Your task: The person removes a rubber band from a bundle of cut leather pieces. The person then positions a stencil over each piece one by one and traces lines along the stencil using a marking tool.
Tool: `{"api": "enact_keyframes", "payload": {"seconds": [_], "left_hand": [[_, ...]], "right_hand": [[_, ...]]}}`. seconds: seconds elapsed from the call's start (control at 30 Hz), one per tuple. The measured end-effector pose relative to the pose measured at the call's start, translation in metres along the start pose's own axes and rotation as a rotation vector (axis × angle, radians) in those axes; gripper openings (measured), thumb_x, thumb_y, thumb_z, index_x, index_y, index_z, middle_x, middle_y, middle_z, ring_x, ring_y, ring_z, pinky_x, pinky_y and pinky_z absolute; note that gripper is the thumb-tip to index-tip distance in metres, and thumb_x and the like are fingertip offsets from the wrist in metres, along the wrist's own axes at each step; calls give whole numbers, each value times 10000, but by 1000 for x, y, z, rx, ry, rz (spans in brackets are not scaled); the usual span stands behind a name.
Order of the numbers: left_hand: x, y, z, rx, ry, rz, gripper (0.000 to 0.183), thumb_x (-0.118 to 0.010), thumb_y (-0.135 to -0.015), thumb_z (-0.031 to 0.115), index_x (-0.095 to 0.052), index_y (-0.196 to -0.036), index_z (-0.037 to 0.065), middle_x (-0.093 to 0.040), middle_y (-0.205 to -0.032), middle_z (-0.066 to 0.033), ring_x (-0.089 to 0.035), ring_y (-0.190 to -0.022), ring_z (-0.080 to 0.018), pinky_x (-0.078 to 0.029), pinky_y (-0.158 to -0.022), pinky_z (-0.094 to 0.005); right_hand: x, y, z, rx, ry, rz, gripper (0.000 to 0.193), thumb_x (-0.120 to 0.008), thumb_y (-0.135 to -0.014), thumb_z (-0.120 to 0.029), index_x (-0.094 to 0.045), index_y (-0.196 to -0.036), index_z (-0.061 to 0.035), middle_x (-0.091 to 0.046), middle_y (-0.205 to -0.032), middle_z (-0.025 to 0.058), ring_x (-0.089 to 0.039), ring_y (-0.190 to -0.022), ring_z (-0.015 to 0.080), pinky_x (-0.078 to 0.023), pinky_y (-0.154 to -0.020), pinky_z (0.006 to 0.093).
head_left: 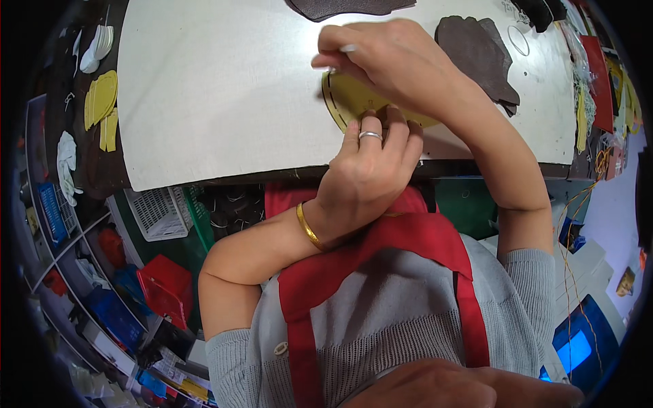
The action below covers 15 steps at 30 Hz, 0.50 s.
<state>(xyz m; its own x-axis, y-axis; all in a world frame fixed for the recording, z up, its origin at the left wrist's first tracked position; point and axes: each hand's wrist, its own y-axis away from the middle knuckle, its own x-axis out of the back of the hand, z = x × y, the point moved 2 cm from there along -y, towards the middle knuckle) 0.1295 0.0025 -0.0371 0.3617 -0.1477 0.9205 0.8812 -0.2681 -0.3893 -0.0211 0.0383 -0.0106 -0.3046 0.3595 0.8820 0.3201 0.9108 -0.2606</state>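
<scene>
Red cloth is nearest to you: your apron (306,292), its straps running over a grey knit sweater (388,306). Just past it, your left forearm bends across your front, with a gold bracelet (310,228) at the wrist. Your left hand (367,166) reaches over the front edge of the white work board (218,88), a silver ring (370,135) on one finger. Its fingers are slightly spread, and their tips rest on a yellow pattern piece (340,102) rather than closing around it.

That yellow piece lies on the board near its front edge, partly hidden under both your hands, with a row of dark dashes along its curved left side. Your right hand (391,58) is above its far part, the forearm coming in from the right. Those fingers are curled in and drawn narrow; you cannot tell from this view whether they grip anything.

Beyond your right wrist, dark brown leather pieces (473,58) lie overlapping on the board, with a thin white loop (518,40) beside them. Another brown piece (340,8) lies at the far edge of the view.

Well off to your left, past the board's side, are more yellow pieces (101,98) and a white glove (67,160). Lower down on that side stand a white crate (158,216) and a red bin (166,289).
</scene>
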Motion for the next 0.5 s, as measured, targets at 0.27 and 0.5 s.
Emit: {"api": "enact_keyframes", "payload": {"seconds": [0.27, 0.5], "left_hand": [[2, -8, 6, -16, -83, -35, 401, -586, -846, 187, -696, -1229, 146, -668, -1161, -106, -624, -794, -251, -538, -657, -261], [5, -14, 8, 29, -44, -151, 277, -579, -900, 221, -686, -1143, 142, -635, -1125, -91, -574, -811, -250, -539, -690, -347]], "right_hand": [[26, 59, 15, -386, -207, 0, 260, -605, -1033, -260, -701, -999, -20, -709, -795, 109, -727, -725, 253, -531, -641, 320], [25, 94, -2, -219, -10, 156, 274, -662, -987, -321, -625, -850, -87, -605, -627, 102, -643, -585, 295, -495, -531, 398]]}}
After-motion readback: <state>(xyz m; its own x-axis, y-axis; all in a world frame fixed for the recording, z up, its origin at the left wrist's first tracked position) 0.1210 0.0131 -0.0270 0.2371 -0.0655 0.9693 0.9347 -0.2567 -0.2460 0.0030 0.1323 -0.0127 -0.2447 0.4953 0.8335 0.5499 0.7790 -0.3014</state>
